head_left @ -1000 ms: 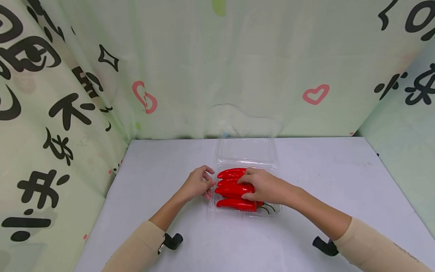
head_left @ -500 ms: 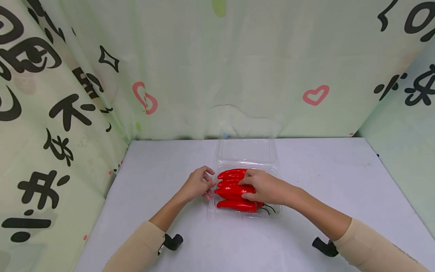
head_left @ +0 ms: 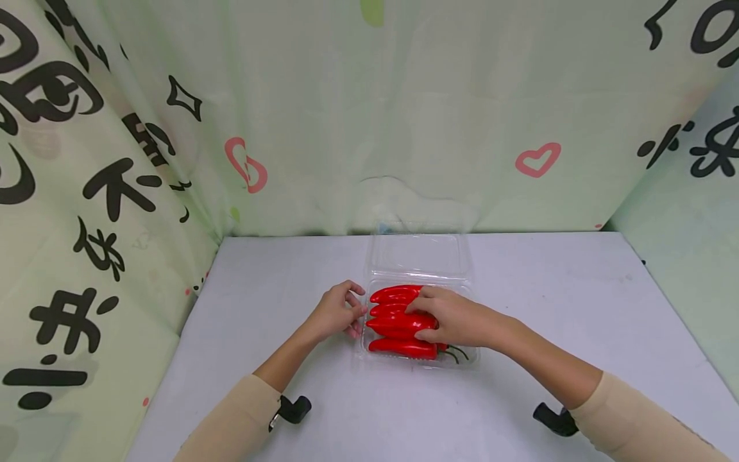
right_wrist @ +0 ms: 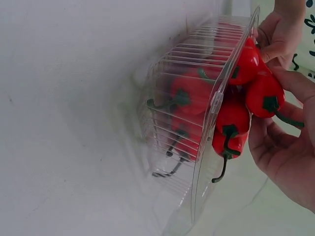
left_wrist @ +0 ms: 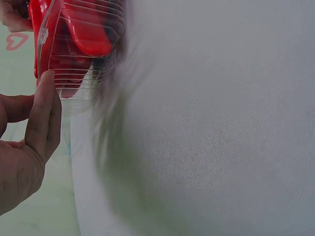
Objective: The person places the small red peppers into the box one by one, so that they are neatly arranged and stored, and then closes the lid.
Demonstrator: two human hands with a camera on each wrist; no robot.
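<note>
A clear plastic clamshell box (head_left: 476,356) lies with its lid (head_left: 418,255) folded back, filled with several glossy red chili peppers (head_left: 404,348) with green stems. My right hand (head_left: 456,316) is over the box and grips an upper red pepper (right_wrist: 266,96) between thumb and fingers, close to its stem end. That pepper rests on others, partly above the rim. At the box's left side, my left hand (head_left: 337,311) touches the rim with an extended fingertip (left_wrist: 47,78). Its other fingers are loosely bent. The peppers under my right hand are partly hidden.
The box stands on a white-covered table (head_left: 577,308), toward the middle. Behind it hangs a pale green printed curtain (head_left: 312,115), with more curtain at both sides. Black wrist mounts stick out from both beige sleeves (head_left: 237,417).
My right hand and the pepper it grips have shifted very slightly to the right. The left hand and the box stay where they were.
</note>
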